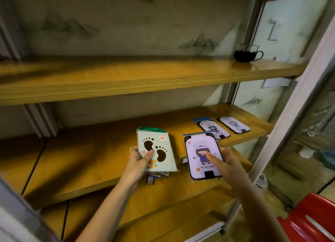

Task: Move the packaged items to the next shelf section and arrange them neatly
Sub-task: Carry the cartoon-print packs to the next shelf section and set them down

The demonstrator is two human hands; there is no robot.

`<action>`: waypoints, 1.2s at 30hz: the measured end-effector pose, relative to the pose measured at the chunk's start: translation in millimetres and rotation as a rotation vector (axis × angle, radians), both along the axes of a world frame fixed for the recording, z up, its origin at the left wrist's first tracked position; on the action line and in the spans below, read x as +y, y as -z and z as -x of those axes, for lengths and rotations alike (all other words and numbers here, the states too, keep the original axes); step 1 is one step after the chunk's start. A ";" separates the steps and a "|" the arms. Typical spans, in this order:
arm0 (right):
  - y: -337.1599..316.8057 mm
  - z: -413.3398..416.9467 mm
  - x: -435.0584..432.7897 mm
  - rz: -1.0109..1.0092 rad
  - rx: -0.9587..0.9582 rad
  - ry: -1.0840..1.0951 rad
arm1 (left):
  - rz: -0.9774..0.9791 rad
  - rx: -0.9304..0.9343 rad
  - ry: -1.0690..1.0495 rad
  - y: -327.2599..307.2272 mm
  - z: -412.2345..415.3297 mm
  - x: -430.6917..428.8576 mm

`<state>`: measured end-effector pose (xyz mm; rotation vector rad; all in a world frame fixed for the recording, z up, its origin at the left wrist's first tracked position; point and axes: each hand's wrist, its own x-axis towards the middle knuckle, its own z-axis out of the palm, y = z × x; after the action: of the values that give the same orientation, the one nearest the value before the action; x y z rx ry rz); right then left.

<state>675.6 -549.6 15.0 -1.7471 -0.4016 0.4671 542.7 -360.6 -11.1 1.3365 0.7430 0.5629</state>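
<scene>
My left hand (139, 160) grips a pale green packaged case (157, 151) with a footprint design and a green header, held tilted above the middle wooden shelf (81, 160). My right hand (224, 163) holds a lilac packaged phone case (201, 156) with a cartoon child on it, thumb pressed on its front. Two more lilac packaged cases lie flat at the shelf's right end, one (212, 128) with a blue header and one (234, 124) beside it. Small blue packets (155, 176) lie on the shelf under the green case.
The upper shelf (126, 78) carries a black cup (244, 54) at its right end. A metal upright (293, 106) bounds the shelf on the right. A red plastic stool (311, 221) stands at the lower right. A lower shelf board (145, 214) lies beneath my arms.
</scene>
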 end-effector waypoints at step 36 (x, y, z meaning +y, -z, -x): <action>27.2 -263.6 30.0 0.571 -0.489 -0.350 | -1.066 0.976 -0.310 -1.5 -170.5 -74.5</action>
<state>939.3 -519.6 -12.3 -2.3637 -1.0093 0.4209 713.2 -435.1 -9.7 2.5810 1.5760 0.5495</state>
